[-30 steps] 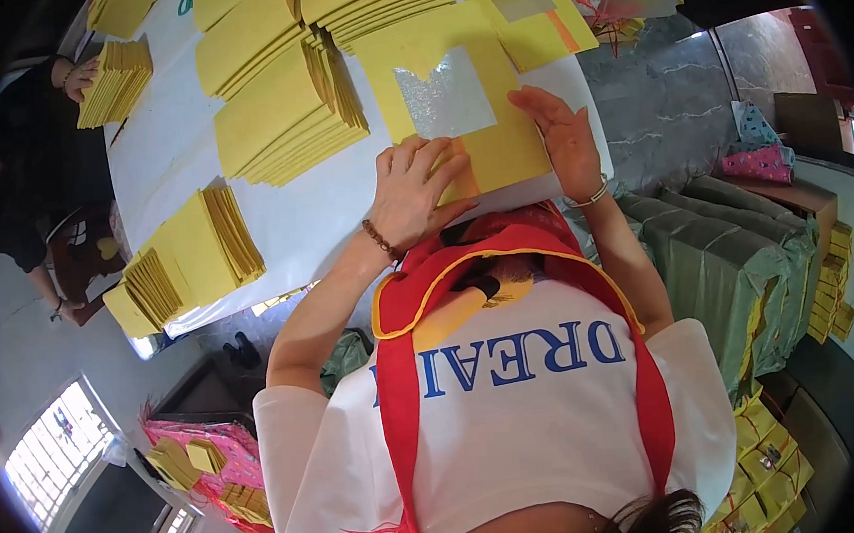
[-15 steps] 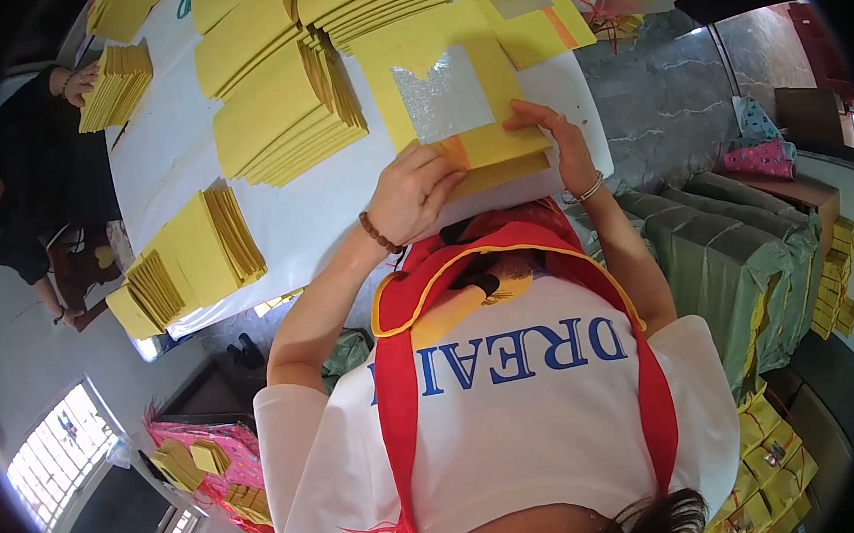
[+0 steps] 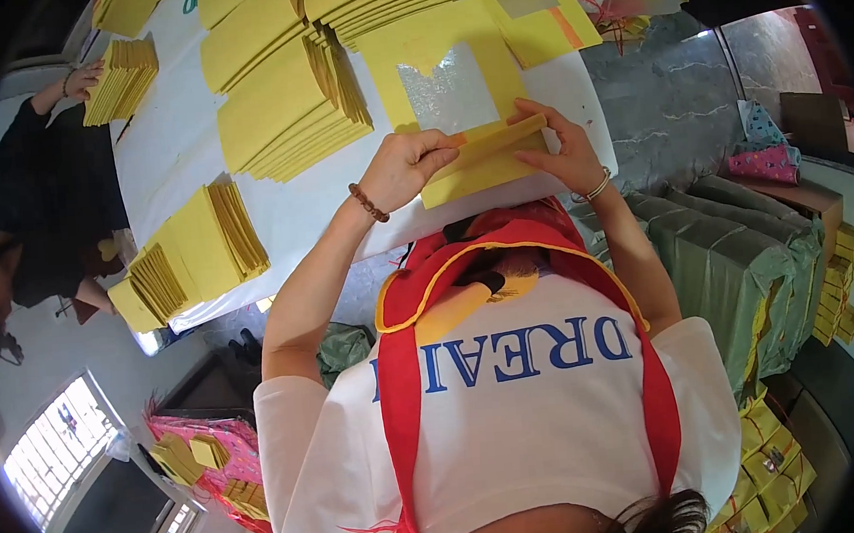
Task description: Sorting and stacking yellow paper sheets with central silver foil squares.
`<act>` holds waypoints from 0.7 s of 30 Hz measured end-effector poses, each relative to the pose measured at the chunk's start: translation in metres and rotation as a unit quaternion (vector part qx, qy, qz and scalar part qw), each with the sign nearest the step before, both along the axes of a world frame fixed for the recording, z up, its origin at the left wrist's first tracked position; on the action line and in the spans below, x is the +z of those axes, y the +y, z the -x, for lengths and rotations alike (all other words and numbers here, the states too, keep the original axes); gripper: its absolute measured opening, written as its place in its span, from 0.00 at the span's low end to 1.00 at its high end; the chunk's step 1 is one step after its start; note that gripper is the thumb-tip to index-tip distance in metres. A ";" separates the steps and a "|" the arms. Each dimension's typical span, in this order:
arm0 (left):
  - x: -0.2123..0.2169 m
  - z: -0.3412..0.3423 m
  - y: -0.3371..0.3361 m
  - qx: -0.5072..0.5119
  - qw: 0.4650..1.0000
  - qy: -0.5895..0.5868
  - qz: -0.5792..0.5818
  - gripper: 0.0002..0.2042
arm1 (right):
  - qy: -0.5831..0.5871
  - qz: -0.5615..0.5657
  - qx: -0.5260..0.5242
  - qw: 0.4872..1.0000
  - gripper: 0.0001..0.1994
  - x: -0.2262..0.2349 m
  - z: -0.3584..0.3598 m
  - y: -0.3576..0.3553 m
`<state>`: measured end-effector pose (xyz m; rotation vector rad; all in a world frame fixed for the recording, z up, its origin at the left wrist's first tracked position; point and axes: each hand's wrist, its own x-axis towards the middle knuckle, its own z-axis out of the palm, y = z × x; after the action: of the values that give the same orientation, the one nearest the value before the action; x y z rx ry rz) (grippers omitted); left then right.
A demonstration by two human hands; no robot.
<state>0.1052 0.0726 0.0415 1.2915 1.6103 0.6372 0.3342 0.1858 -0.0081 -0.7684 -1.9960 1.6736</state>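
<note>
In front of me on the table lies a yellow paper sheet (image 3: 487,30) with a shiny silvery square (image 3: 449,92) in its middle. Its near part is raised in a narrow fold (image 3: 502,138). My left hand (image 3: 407,172) pinches the left end of that fold, beside a small orange strip. At the other end, my right hand (image 3: 569,150) has the fold between thumb and fingers. Below the fold, more yellow paper reaches toward the table's near edge. Another yellow sheet (image 3: 554,22) with a grey square and an orange strip lies beyond, to the right.
Stacks of folded yellow paper (image 3: 288,118) cover the table's left and far parts; a smaller row (image 3: 193,248) stands near its left edge. A co-worker's hand (image 3: 87,80) rests on a stack at the far left. Green wrapped bundles (image 3: 718,256) stand on my right.
The fold has been lifted and narrowed, exposing more paper below it. My right thumb has closed onto its right end. The co-worker at the left has shifted, one hand still at the stack.
</note>
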 end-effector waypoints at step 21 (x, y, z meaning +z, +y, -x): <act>-0.004 0.010 0.008 -0.067 0.997 -0.019 0.019 0.10 | 0.013 -0.018 0.018 1.000 0.38 -0.007 0.001 -0.002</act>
<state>0.0947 0.0808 0.0371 1.3382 1.4838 0.5434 0.3333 0.1839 -0.0156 -0.7001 -2.0277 1.6553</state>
